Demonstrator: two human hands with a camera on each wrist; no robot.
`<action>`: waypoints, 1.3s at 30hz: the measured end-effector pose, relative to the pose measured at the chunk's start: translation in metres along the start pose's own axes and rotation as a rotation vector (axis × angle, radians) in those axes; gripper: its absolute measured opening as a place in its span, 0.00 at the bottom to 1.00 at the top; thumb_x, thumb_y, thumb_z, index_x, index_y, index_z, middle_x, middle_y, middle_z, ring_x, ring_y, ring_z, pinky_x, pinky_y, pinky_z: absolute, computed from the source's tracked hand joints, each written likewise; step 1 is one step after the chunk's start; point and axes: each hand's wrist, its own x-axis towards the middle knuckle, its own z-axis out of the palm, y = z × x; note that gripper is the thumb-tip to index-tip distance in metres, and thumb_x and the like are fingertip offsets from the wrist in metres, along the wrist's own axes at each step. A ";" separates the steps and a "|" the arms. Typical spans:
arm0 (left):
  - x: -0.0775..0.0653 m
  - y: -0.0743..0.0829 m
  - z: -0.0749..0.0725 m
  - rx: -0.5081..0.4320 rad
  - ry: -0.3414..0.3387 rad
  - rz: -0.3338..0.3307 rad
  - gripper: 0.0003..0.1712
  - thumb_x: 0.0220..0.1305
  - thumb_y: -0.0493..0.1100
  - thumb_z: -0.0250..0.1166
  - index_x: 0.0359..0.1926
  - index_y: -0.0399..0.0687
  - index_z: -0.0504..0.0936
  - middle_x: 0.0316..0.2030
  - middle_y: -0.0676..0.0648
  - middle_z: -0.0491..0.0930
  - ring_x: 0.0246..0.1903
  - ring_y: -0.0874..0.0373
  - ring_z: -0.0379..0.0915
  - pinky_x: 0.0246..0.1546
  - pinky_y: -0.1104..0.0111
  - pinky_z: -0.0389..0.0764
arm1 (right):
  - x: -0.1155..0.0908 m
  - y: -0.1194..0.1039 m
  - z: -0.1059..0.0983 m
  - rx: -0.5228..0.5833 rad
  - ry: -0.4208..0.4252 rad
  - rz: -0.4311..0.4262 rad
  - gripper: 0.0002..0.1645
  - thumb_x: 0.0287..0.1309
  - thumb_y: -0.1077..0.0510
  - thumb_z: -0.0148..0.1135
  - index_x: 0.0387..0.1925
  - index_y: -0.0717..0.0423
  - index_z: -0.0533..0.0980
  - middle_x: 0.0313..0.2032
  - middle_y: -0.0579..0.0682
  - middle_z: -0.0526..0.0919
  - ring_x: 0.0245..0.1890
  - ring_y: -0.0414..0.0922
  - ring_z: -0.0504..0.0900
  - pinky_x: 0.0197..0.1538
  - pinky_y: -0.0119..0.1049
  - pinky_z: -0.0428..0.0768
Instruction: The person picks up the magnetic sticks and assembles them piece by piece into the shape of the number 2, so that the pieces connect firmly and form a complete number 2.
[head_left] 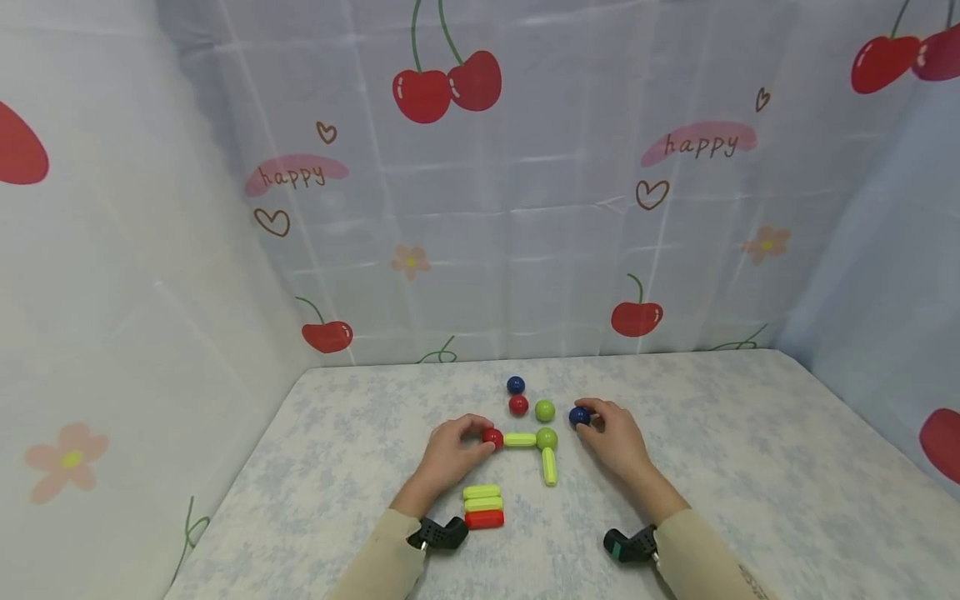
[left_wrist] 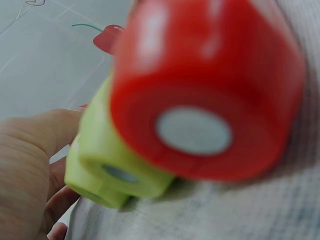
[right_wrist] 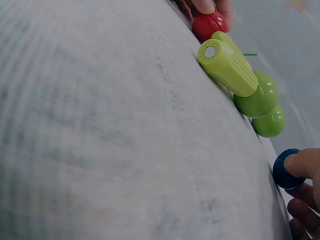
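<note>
My left hand [head_left: 453,452] pinches a red ball [head_left: 492,438] at the left end of a small joined piece. From that ball a yellow-green stick [head_left: 520,440] runs right to a green ball [head_left: 547,438], and a second yellow-green stick [head_left: 550,467] points from there toward me. To the right, my right hand [head_left: 617,437] pinches a dark blue ball [head_left: 579,416] between thumb and fingers, apart from the joined piece. In the right wrist view the thumb lies across the blue ball [right_wrist: 286,169], low by the tabletop. A pale disc shows in the near stick's end [right_wrist: 210,51].
Behind the joined piece lie a loose green ball [head_left: 544,410], a red ball [head_left: 518,405] and another blue ball [head_left: 515,385]. Two yellow-green sticks [head_left: 482,498] and a red stick [head_left: 484,519] lie side by side near my left wrist. A printed curtain [head_left: 525,208] hangs behind the table.
</note>
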 end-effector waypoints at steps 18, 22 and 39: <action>-0.001 0.001 -0.001 0.024 0.007 0.000 0.14 0.61 0.51 0.71 0.48 0.63 0.83 0.43 0.59 0.85 0.51 0.55 0.75 0.59 0.52 0.71 | -0.022 -0.019 -0.006 0.200 -0.089 0.130 0.20 0.62 0.51 0.67 0.54 0.50 0.76 0.46 0.51 0.82 0.38 0.43 0.75 0.39 0.34 0.74; -0.001 0.001 -0.001 0.022 0.006 0.011 0.14 0.61 0.51 0.71 0.48 0.63 0.83 0.43 0.59 0.85 0.51 0.56 0.75 0.58 0.52 0.72 | -0.037 -0.028 -0.010 0.289 -0.108 0.138 0.19 0.61 0.53 0.68 0.52 0.51 0.76 0.46 0.51 0.82 0.36 0.42 0.73 0.35 0.31 0.72; -0.001 0.004 -0.003 -0.006 -0.020 -0.003 0.14 0.62 0.51 0.71 0.48 0.63 0.82 0.44 0.57 0.84 0.53 0.54 0.75 0.61 0.50 0.71 | -0.061 -0.019 -0.009 0.407 -0.331 -0.135 0.20 0.56 0.52 0.73 0.47 0.52 0.77 0.39 0.49 0.81 0.33 0.37 0.75 0.38 0.30 0.75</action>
